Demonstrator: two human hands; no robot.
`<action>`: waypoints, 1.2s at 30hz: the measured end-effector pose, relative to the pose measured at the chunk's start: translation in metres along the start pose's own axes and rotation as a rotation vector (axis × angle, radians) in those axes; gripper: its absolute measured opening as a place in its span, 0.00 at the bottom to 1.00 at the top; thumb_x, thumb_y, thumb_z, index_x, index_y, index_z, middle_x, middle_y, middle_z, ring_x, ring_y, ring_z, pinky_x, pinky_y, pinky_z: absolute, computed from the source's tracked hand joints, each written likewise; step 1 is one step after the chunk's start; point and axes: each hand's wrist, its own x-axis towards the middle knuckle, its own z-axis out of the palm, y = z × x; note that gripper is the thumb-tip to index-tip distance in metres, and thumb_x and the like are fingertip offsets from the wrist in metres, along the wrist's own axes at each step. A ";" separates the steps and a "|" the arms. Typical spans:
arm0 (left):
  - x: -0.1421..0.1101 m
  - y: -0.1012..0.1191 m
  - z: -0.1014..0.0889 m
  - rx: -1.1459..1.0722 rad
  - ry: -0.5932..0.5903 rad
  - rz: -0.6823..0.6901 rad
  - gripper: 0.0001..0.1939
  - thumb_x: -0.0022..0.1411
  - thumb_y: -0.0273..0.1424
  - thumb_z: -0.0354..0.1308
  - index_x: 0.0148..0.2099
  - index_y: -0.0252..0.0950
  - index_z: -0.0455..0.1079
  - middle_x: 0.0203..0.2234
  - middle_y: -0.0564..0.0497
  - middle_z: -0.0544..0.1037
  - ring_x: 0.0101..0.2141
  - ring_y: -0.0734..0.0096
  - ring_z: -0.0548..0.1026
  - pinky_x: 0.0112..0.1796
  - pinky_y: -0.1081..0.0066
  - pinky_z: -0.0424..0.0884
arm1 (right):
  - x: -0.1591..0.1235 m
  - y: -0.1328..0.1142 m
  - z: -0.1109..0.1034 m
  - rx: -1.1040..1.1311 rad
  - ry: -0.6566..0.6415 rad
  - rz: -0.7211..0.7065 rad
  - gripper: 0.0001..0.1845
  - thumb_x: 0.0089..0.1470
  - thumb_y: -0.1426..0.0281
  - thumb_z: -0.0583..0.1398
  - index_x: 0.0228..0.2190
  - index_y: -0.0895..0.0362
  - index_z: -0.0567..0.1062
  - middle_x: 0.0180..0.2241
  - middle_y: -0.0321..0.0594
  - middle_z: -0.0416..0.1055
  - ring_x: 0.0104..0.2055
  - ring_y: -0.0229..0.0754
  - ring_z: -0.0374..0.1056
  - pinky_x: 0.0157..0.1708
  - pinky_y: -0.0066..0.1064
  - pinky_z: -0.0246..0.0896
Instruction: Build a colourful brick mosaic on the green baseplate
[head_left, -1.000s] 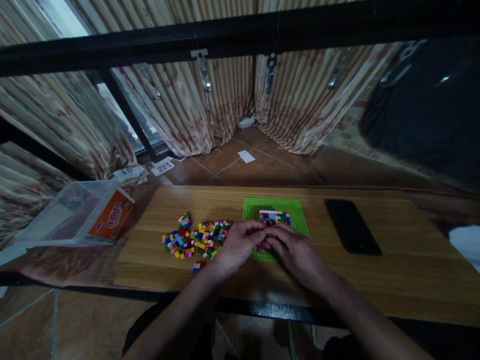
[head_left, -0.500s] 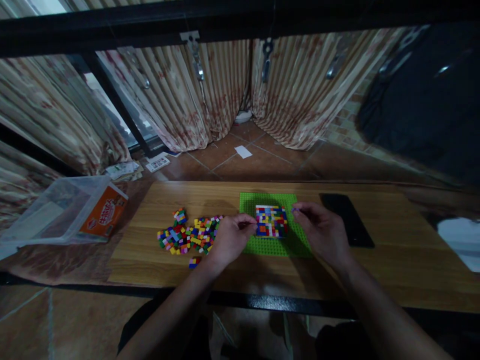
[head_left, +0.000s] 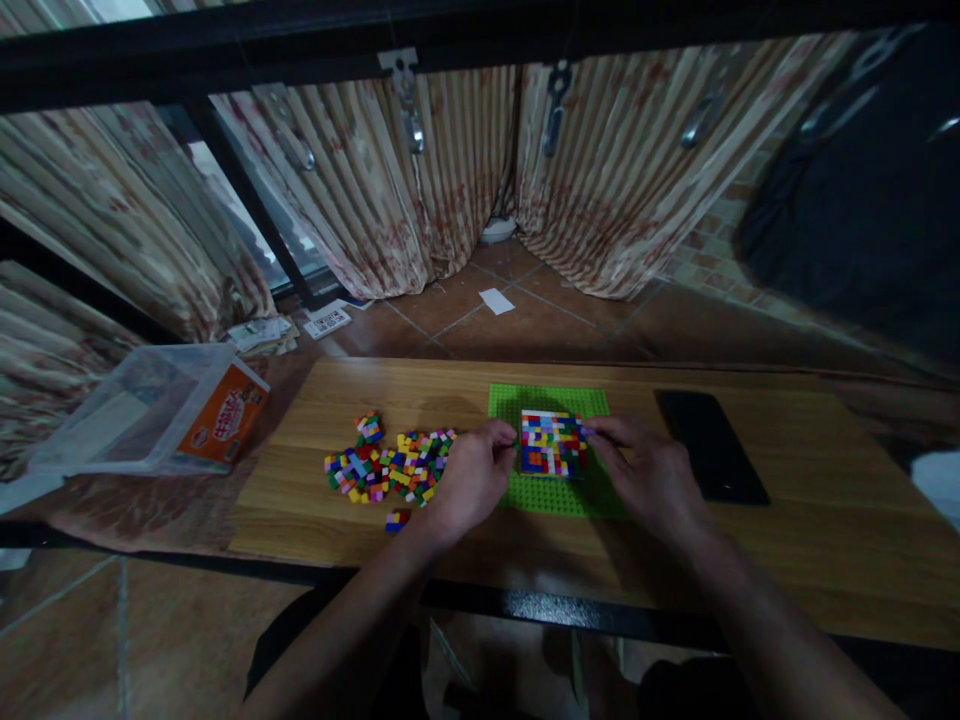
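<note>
The square panel of multicoloured plastic bricks [head_left: 553, 446] lies flat on the green studded baseplate [head_left: 555, 497], its sides roughly parallel to the baseplate's and its white row along the far edge; it shows no clear long axis. Over the baseplate's left part, the left hand [head_left: 474, 478] has its fingers pressed together; whether they grip anything, I cannot tell. Near the panel's right edge, the right hand [head_left: 658, 478] has its fingers pinching a small bluish brick [head_left: 588, 431]. Loose coloured bricks [head_left: 401, 470] lie left of the baseplate on the wooden worktop [head_left: 300, 510].

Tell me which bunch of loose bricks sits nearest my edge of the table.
The small clump, in front of the pile; the other clump lies behind it.
</note>
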 end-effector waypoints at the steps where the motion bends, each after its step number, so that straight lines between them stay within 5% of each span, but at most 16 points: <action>1: 0.000 0.000 0.000 0.031 -0.010 0.018 0.08 0.59 0.22 0.55 0.37 0.35 0.73 0.30 0.50 0.80 0.32 0.70 0.77 0.36 0.73 0.71 | 0.000 0.000 0.000 0.000 0.000 -0.015 0.11 0.59 0.66 0.56 0.38 0.54 0.78 0.39 0.42 0.80 0.41 0.47 0.76 0.42 0.38 0.71; 12: 0.002 0.004 0.002 0.059 -0.018 0.047 0.09 0.61 0.24 0.54 0.35 0.35 0.76 0.27 0.53 0.79 0.27 0.74 0.74 0.30 0.76 0.66 | -0.002 -0.003 0.001 -0.046 -0.030 -0.065 0.12 0.60 0.66 0.56 0.38 0.55 0.78 0.38 0.43 0.79 0.40 0.45 0.76 0.40 0.36 0.71; 23: 0.011 0.002 0.011 -0.146 0.017 -0.025 0.04 0.59 0.26 0.58 0.32 0.34 0.74 0.27 0.52 0.78 0.29 0.73 0.74 0.33 0.74 0.68 | -0.002 -0.004 0.004 -0.029 -0.051 -0.013 0.13 0.60 0.64 0.54 0.38 0.54 0.77 0.37 0.42 0.79 0.38 0.45 0.76 0.40 0.35 0.70; 31: 0.021 -0.004 0.014 -0.674 -0.027 -0.338 0.08 0.46 0.28 0.66 0.30 0.32 0.72 0.21 0.56 0.72 0.23 0.78 0.69 0.28 0.74 0.66 | -0.003 -0.006 0.008 -0.014 -0.023 -0.019 0.11 0.59 0.65 0.55 0.37 0.52 0.77 0.37 0.41 0.79 0.38 0.46 0.76 0.40 0.38 0.70; 36: 0.024 -0.002 0.016 -0.729 -0.007 -0.394 0.10 0.42 0.26 0.67 0.29 0.32 0.71 0.20 0.56 0.72 0.22 0.79 0.68 0.26 0.75 0.64 | -0.003 -0.006 0.008 -0.010 -0.026 -0.017 0.11 0.59 0.65 0.55 0.37 0.52 0.77 0.37 0.41 0.79 0.38 0.46 0.76 0.40 0.38 0.70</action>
